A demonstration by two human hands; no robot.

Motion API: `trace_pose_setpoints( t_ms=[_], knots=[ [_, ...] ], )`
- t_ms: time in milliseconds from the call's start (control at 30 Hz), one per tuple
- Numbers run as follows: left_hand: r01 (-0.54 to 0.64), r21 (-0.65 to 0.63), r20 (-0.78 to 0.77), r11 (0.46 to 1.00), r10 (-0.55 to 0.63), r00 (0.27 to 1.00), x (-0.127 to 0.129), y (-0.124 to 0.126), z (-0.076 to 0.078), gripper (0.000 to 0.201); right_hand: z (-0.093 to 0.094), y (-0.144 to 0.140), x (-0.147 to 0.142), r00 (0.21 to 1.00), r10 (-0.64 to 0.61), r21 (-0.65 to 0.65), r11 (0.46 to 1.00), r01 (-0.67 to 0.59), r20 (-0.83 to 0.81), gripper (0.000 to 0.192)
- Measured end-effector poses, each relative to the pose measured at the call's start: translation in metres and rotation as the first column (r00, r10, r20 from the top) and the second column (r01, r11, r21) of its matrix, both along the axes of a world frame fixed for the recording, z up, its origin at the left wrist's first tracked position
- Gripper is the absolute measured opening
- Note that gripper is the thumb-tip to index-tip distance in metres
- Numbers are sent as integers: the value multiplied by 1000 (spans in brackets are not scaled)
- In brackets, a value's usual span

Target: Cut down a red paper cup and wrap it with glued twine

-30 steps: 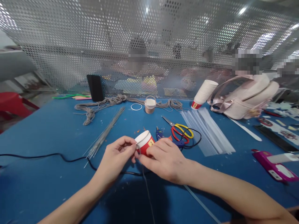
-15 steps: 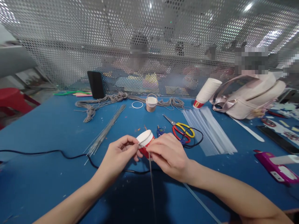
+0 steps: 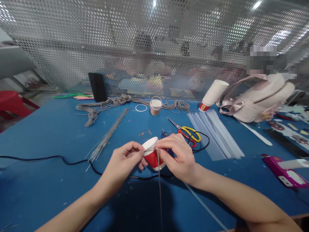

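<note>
Cup point(image 3: 152, 157), red paper, tilted, held above bench point(image 3: 48, 135) between both hands. Left hand point(image 3: 122, 162) pinches wire point(image 3: 159, 180) at rim; right hand point(image 3: 180, 156) grips cup's side, steadying it. Scissors point(image 3: 187, 132) just beyond cup.

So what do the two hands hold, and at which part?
Both pinch a thin wire at its top end, by the rim of the red paper cup: left hand, right hand.
</note>
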State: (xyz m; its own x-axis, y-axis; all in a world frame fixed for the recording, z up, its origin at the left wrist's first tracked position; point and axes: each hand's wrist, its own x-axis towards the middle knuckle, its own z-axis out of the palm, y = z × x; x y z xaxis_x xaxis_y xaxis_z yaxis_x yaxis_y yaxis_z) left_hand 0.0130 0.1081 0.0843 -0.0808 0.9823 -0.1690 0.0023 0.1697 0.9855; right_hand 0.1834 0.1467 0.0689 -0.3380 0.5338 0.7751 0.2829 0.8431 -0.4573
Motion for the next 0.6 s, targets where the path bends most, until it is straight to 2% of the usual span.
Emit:
trace_pose_setpoints(
  t_ms=[600],
  knots=[
    [5, -2, 17, 1000, -5, 1000, -1, 1, -1, 7, 2, 3, 0, 997, -73, 6, 997, 73, 11, 12]
  ],
)
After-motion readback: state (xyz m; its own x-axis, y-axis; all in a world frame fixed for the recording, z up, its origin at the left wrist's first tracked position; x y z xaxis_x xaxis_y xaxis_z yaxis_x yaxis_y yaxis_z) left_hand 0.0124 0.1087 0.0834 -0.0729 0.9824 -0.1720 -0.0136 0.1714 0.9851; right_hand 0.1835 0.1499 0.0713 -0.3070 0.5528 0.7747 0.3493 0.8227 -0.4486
